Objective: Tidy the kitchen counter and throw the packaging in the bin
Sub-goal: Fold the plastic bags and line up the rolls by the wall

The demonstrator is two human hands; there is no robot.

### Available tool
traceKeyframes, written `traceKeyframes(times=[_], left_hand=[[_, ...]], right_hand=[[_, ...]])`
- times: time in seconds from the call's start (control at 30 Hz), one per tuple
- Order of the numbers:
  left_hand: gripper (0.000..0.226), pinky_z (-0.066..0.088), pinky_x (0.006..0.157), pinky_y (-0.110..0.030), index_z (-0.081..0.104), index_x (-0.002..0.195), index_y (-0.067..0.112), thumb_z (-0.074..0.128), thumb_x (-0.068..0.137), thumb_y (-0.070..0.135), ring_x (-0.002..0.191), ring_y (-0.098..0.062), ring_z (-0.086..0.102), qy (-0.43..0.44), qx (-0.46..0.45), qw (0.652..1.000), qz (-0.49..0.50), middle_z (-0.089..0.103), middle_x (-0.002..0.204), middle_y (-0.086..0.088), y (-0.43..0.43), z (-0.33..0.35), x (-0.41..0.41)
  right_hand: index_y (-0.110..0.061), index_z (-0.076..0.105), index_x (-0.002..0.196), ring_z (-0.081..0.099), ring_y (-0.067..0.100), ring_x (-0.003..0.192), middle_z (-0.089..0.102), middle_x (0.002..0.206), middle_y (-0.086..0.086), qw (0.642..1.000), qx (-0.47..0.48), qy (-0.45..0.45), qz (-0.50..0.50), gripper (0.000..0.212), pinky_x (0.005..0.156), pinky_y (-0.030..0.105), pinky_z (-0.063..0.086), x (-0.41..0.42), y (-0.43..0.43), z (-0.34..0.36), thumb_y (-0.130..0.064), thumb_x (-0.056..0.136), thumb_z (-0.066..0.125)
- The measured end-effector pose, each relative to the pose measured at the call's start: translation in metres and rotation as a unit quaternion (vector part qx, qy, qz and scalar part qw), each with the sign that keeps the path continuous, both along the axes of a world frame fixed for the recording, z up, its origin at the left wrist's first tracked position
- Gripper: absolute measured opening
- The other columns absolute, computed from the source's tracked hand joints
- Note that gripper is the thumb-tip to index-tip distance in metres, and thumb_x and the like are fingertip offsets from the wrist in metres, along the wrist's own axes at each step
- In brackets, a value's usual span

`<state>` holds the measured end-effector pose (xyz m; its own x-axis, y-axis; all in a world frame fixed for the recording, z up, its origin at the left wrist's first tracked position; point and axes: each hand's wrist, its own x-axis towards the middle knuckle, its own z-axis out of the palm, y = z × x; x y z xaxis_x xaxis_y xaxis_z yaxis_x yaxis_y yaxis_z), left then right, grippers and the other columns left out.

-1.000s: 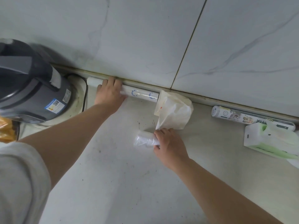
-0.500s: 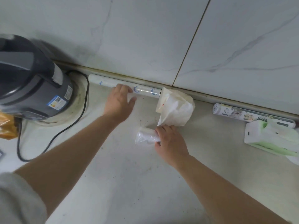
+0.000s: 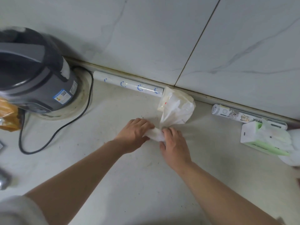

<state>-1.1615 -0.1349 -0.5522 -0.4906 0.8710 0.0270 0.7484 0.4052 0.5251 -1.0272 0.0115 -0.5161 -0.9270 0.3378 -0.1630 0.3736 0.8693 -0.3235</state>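
Left hand and right hand both clenched on small roll of plastic bags, low on counter. Loose bag end billowing up just beyond grip. White roll farther back against wall. Rice cooker well left.

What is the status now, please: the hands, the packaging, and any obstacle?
Left hand and right hand both gripping small plastic roll. Loose bag trails toward wall. Nothing blocking.
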Motion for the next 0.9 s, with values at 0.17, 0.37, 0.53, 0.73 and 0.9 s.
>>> traceKeyframes(times=[0.17, 0.37, 0.53, 0.73, 0.9], left_hand=[[0.044, 0.046, 0.09, -0.042, 0.061, 0.117, 0.016, 0.08, 0.078, 0.021, 0.109, -0.028, 0.056, 0.013, 0.025, 1.0, -0.003, 0.063, 0.117, -0.003, -0.013, 0.008, -0.006], [0.047, 0.043, 0.094, -0.041, 0.058, 0.12, 0.017, 0.079, 0.078, 0.019, 0.114, -0.023, 0.054, 0.043, 0.016, 0.999, 0.019, 0.061, 0.122, -0.001, -0.038, 0.017, -0.042], [0.049, 0.043, 0.094, -0.042, 0.058, 0.121, 0.016, 0.079, 0.077, 0.014, 0.115, -0.026, 0.053, 0.061, 0.002, 0.995, 0.083, 0.06, 0.123, -0.002, -0.041, 0.024, -0.084], [0.051, 0.04, 0.096, -0.043, 0.057, 0.126, 0.013, 0.074, 0.078, 0.011, 0.117, -0.031, 0.052, 0.052, -0.037, 0.988, 0.137, 0.059, 0.126, -0.006, -0.03, 0.014, -0.12], [0.052, 0.04, 0.098, -0.048, 0.059, 0.124, 0.011, 0.072, 0.074, 0.004, 0.124, -0.033, 0.049, 0.089, -0.027, 0.98, 0.176, 0.057, 0.131, -0.009, -0.037, 0.009, -0.137]], right_hand=[[-0.009, 0.06, 0.099, 0.054, 0.029, 0.083, 0.058, 0.092, 0.006, 0.999, 0.009, 0.05, 0.012, 0.025, 0.072, 0.044, 0.049, -0.004, -0.007, -0.002, -0.016, 0.078, 0.072], [-0.012, 0.06, 0.09, 0.051, 0.03, 0.081, 0.057, 0.084, 0.005, 0.993, 0.05, 0.099, 0.045, 0.02, 0.065, 0.042, 0.043, -0.044, -0.027, 0.001, -0.02, 0.075, 0.069], [-0.012, 0.063, 0.097, 0.052, 0.031, 0.088, 0.061, 0.091, 0.005, 0.989, 0.083, 0.097, 0.077, 0.023, 0.07, 0.038, 0.037, -0.105, -0.026, 0.007, -0.022, 0.078, 0.07], [-0.011, 0.065, 0.104, 0.051, 0.032, 0.099, 0.064, 0.103, 0.007, 0.992, 0.071, 0.074, 0.071, 0.023, 0.082, 0.042, 0.043, -0.157, -0.025, -0.002, -0.022, 0.083, 0.068], [-0.009, 0.064, 0.104, 0.052, 0.035, 0.104, 0.063, 0.106, 0.011, 0.993, 0.061, 0.071, 0.075, 0.023, 0.088, 0.044, 0.042, -0.19, -0.034, -0.011, -0.021, 0.085, 0.067]])
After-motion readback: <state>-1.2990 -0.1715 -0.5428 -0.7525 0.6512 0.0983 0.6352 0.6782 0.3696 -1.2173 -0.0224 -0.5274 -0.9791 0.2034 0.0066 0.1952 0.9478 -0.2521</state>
